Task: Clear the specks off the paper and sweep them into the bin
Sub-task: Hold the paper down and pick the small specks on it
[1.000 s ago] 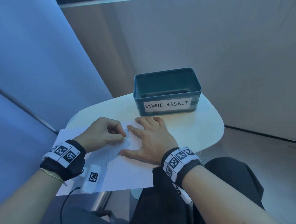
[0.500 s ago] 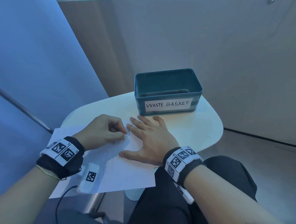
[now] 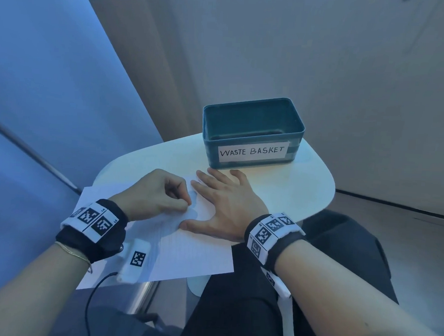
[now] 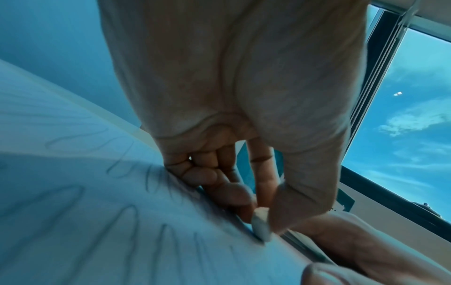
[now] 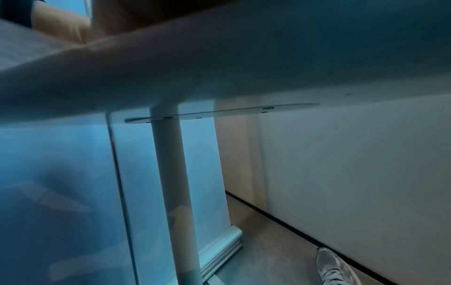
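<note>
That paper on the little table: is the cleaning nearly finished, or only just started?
Early to midway, it seems. The left hand pinches a small white eraser against the paper, where pencil squiggles remain. The right hand lies flat, holding the sheet. The waste basket looks empty, so sweeping the specks in is not yet done. The specks themselves are too small to make out.

A cool blue cast tinted every view, and the light was dim and soft. The left hand (image 3: 157, 193) threw a faint shadow on the paper (image 3: 184, 254). Wrist views were smeared with blur and bowed at the edges; the window (image 4: 415, 115) glared bright at far right.
</note>
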